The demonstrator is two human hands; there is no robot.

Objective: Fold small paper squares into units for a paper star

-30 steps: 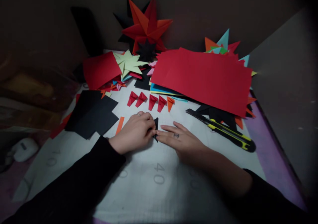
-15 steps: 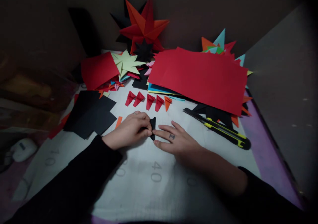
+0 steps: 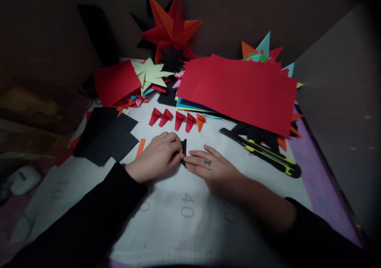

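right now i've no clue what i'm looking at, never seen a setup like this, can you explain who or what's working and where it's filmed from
No machine here: these are a person's two bare hands, seen from a camera worn on the head, looking forward and down. The left hand pinches a small black paper; the right hand touches or nearly touches its edge. Beyond them, on the white mat, are four red folded pieces and an orange one. Around lie black sheets, red sheets, a knife and paper stars.

Left fingers (image 3: 176, 147) bunched on a small black paper piece (image 3: 184, 146), outstretched right fingers (image 3: 197, 161) at its edge, cutter (image 3: 268, 154) farther right.
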